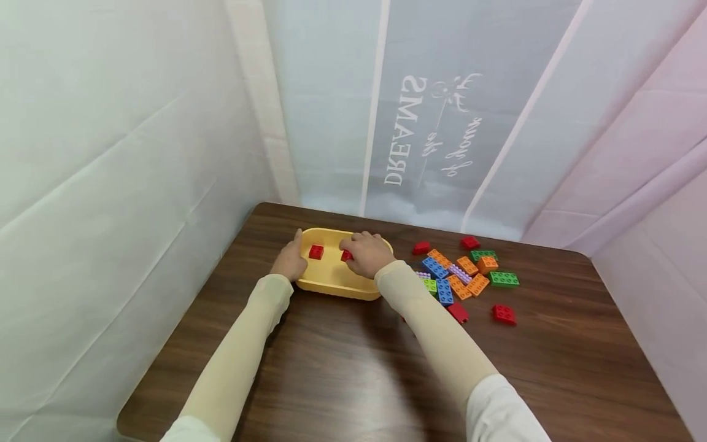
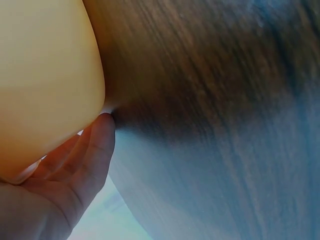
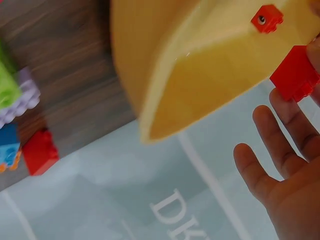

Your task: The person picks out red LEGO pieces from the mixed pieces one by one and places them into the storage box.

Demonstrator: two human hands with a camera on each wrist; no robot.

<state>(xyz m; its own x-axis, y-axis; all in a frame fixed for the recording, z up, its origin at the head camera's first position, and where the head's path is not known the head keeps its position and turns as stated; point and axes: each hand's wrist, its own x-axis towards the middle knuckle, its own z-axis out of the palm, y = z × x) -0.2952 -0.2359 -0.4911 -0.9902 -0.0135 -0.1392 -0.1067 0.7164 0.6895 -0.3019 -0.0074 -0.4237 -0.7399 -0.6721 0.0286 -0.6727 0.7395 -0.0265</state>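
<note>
A yellow tray (image 1: 331, 277) stands on the table, and my left hand (image 1: 289, 260) grips its left end. In the left wrist view the fingers (image 2: 97, 147) lie along the tray's outer wall. Over the inside of the tray, my right hand (image 1: 367, 253) pinches a red toy brick (image 3: 295, 72) between thumb and fingertips; its other fingers are spread. Another red brick (image 1: 316, 252) lies on the tray floor near the left end.
To the right of the tray lie several loose bricks, among them a blue brick (image 1: 444, 291), an orange brick (image 1: 477, 284), a green brick (image 1: 504, 279) and a red brick (image 1: 504, 314). A fabric curtain (image 1: 331, 123) hangs behind the wooden table (image 1: 331, 368).
</note>
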